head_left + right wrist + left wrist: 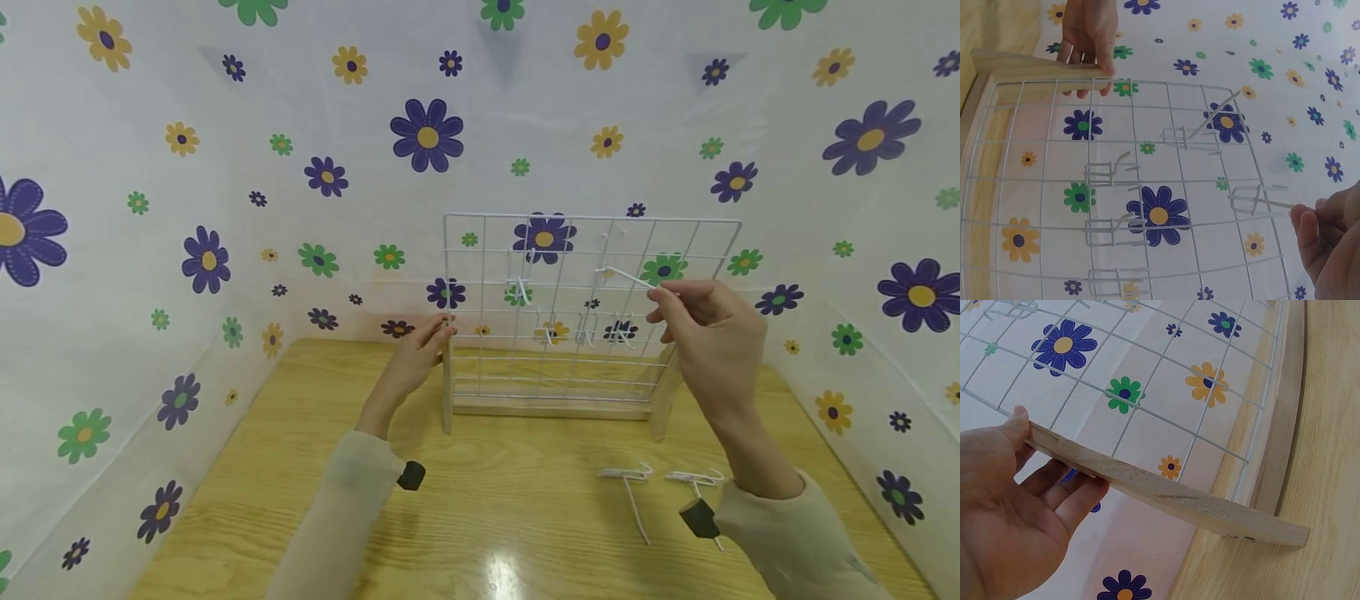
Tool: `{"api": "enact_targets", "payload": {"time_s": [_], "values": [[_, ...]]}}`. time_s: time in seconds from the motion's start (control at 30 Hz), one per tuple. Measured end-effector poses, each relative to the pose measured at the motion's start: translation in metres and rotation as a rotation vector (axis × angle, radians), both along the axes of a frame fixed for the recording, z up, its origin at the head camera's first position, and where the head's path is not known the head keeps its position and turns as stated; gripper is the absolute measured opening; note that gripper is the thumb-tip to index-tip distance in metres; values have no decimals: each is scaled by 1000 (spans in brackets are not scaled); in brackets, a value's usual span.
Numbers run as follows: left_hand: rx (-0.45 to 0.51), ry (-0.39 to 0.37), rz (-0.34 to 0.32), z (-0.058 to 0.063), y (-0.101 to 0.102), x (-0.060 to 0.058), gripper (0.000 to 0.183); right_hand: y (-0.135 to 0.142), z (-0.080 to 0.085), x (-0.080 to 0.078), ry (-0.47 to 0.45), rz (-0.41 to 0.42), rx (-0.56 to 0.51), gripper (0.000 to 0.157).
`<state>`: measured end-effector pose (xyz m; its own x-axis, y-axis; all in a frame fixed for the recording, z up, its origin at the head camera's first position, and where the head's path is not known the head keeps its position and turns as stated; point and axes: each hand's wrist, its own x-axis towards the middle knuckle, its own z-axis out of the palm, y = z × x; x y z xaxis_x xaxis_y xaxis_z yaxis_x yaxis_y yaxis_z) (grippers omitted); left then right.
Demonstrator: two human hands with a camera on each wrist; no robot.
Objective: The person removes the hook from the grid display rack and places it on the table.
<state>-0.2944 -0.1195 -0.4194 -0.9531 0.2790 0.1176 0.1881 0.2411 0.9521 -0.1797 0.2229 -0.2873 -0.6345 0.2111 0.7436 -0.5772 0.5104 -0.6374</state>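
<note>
A white wire grid panel [592, 218] stands upright in a wooden frame on the table. My left hand [411, 360] grips the wooden side post [1166, 494] at the panel's left, thumb on one side and fingers on the other. With thumb and fingertips, my right hand [712, 346] pinches the outer end of a white wire hook [1272, 203]. That hook's bracket is up against the grid's upper part; whether it is latched on the wires I cannot tell. Several like hooks hang on the grid, among them an upper-left hook [522, 290] and a lower hook [1100, 174].
Two loose hooks lie on the wooden table [465, 517] at the front right: a left one [634, 508] and a right one [693, 477], the latter partly behind the right wrist's black camera [699, 518]. Flower-patterned sheeting [517, 108] encloses the back and both sides.
</note>
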Motion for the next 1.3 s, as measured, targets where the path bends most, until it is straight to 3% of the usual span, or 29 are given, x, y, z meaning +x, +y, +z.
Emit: {"api": "enact_targets", "payload": {"time_s": [0.53, 1.3], "values": [[7, 4, -7, 0, 3, -1, 53, 32, -19, 27, -42, -49, 11, 9], [17, 13, -2, -5, 1, -2, 52, 51, -60, 59, -179, -79, -7, 6]]}}
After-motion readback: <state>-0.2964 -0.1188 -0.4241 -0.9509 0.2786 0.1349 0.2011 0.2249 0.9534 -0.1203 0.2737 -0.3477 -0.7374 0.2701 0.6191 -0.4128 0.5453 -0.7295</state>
